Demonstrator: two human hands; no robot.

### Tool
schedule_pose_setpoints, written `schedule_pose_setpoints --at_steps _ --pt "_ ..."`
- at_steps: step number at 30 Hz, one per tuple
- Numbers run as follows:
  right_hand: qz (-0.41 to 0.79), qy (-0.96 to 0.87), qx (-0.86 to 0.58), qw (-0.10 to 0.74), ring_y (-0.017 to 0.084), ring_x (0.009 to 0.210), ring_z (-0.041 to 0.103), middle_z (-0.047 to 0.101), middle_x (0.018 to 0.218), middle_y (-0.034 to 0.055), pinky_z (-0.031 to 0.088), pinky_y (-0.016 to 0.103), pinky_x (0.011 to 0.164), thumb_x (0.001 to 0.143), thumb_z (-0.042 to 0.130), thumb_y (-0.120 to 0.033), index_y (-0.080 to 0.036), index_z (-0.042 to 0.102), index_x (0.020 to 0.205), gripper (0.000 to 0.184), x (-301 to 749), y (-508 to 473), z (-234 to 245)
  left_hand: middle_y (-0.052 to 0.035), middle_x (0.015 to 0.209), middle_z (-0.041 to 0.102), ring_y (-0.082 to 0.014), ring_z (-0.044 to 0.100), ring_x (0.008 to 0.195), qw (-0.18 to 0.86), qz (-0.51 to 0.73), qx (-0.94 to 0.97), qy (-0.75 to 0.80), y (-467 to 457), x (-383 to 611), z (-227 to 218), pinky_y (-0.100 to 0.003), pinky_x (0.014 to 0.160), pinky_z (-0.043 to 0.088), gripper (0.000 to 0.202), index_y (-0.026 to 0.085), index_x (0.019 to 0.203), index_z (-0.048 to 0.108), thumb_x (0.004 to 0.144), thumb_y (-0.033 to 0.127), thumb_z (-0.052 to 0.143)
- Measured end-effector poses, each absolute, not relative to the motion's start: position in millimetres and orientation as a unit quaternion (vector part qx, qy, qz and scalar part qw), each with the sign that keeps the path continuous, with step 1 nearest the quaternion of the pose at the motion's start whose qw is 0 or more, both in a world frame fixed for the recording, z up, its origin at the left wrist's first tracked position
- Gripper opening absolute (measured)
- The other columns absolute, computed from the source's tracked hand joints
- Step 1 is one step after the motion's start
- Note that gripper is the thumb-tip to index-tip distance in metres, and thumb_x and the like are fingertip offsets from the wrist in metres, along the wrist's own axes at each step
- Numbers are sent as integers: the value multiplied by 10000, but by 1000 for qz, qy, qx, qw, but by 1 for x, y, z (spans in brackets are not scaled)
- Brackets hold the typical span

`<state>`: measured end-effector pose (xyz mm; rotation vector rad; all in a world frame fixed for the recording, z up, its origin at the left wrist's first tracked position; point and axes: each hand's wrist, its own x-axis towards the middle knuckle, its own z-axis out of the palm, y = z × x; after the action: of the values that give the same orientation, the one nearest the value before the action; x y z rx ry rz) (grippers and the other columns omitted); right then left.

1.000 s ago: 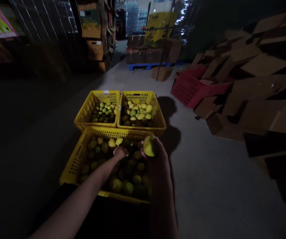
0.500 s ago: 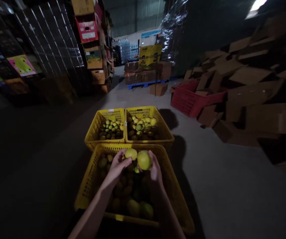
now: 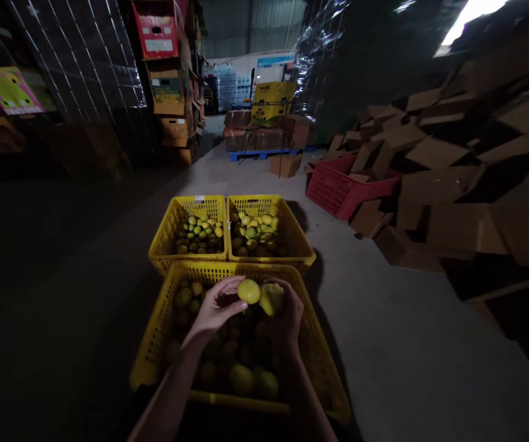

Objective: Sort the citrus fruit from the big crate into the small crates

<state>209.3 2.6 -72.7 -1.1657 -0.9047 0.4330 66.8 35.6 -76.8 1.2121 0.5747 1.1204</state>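
My left hand (image 3: 216,310) grips a small yellow citrus fruit (image 3: 248,291) at its fingertips. My right hand (image 3: 287,319) is closed round a larger yellow-green fruit (image 3: 271,299). The two fruits almost touch. Both hands hover over the near yellow crate (image 3: 163,331), which holds several dim green and yellow fruits. Beyond it stand two smaller yellow crates side by side: the left crate (image 3: 167,230) with mostly green fruits, the right crate (image 3: 294,236) with mostly yellow ones.
A red crate (image 3: 333,190) lies at the right among a heap of flattened cardboard boxes (image 3: 453,166). Stacked cartons (image 3: 167,80) line the left. Boxes sit on a blue pallet (image 3: 264,153) at the back. Grey concrete floor (image 3: 384,331) surrounds the crates.
My left hand picked a fruit out of the near crate and brought it beside the one in my right hand. The view shifted slightly, and both hands dropped a little.
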Motion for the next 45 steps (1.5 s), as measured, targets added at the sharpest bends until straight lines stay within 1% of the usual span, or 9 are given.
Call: schedule_pose_setpoints --at_steps 9,16,20,26,30,36,40,43,45 --pt "194 -416 -459 760 186 678 601 664 705 55 456 288 623 855 372 -317 -154 672 714 369 214 -6 -73 -104 1099 671 -223 620 1011 704 421 532 211 30 72 -84 -341 876 496 465 198 1176 603 737 290 723" --pt "186 -417 -461 761 182 643 601 660 681 46 458 292 608 845 386 -313 -159 662 702 346 215 -5 -73 -97 1034 692 -231 622 995 676 431 555 222 30 71 -82 -337 891 472 491 179 1166 629 703 288 751" --pt "187 -424 -506 727 181 663 597 656 691 41 459 292 637 844 413 -364 -161 660 727 340 215 -5 -71 -86 975 699 -215 631 935 675 438 543 240 30 72 -82 -314 846 479 523 167 1137 633 654 296 786" --pt "395 -356 -529 662 206 682 616 664 714 42 485 307 605 835 428 -542 -188 662 884 427 207 8 -73 -60 792 684 -167 615 691 649 472 492 339 38 77 -87 -267 648 479 421 140 942 664 736 507 663" --pt "456 -377 -493 638 233 763 628 672 756 53 507 338 640 796 500 -573 -198 659 894 418 197 10 -80 -52 651 655 -189 614 680 634 472 468 395 45 72 -82 -279 634 472 507 129 770 675 707 628 614" --pt "585 -377 -448 561 249 800 635 682 717 75 514 345 668 793 532 -549 -169 680 828 409 201 6 -76 -36 585 629 -196 612 687 624 468 476 405 48 66 -79 -303 672 487 545 140 644 652 688 679 586" --pt "642 -383 -409 524 244 772 644 689 716 72 519 350 665 789 549 -512 -160 684 784 377 206 4 -73 -44 666 648 -174 599 678 632 482 466 390 49 64 -80 -281 658 478 513 127 710 656 726 634 584" --pt "640 -330 -390 574 256 753 661 698 746 79 536 381 646 758 570 -473 -173 674 848 330 207 6 -77 -38 787 662 -139 583 656 620 488 483 379 49 58 -75 -248 622 466 455 139 877 659 696 557 668" --pt "620 -296 -379 620 270 784 669 704 833 86 545 404 647 700 613 -429 -192 650 907 316 208 8 -80 -32 886 664 -136 595 739 602 506 500 362 49 55 -69 -232 675 471 453 170 978 641 643 453 755"
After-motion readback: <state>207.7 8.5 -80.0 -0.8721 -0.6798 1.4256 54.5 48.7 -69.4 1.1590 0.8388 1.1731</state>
